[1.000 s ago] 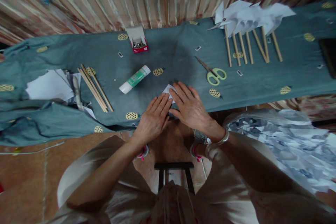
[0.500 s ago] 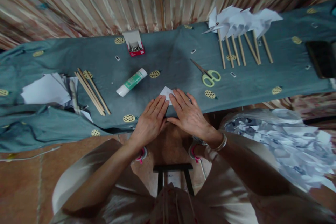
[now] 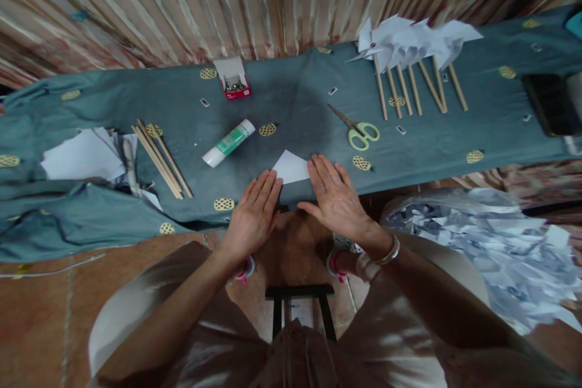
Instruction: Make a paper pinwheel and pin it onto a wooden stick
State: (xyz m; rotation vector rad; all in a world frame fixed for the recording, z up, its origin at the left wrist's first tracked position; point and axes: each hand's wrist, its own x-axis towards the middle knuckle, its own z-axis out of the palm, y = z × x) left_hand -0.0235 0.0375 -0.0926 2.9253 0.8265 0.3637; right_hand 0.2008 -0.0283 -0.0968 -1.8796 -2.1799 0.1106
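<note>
A small folded white paper [image 3: 291, 168], pointed at the top, lies flat near the front edge of the cloth-covered table. My left hand [image 3: 253, 212] rests with outstretched fingertips on its left corner. On its right corner lie the fingertips of my right hand [image 3: 336, 197], flat, with the thumb apart. Beyond the paper to the left is a white and green glue stick [image 3: 228, 143]. Scissors with green handles [image 3: 357, 128] lie to the right, blades partly apart.
A red box of metal pins [image 3: 235, 86] stands open at the back. Wooden sticks [image 3: 159, 160] and stacked paper [image 3: 84, 157] lie left. Paper pinwheels on sticks [image 3: 409, 42] and a dark phone [image 3: 545, 106] lie right. A bag of paper scraps [image 3: 491, 254] sits below.
My hands have moved apart, left and right, along the paper to its two corners. More of the folded paper shows between them.
</note>
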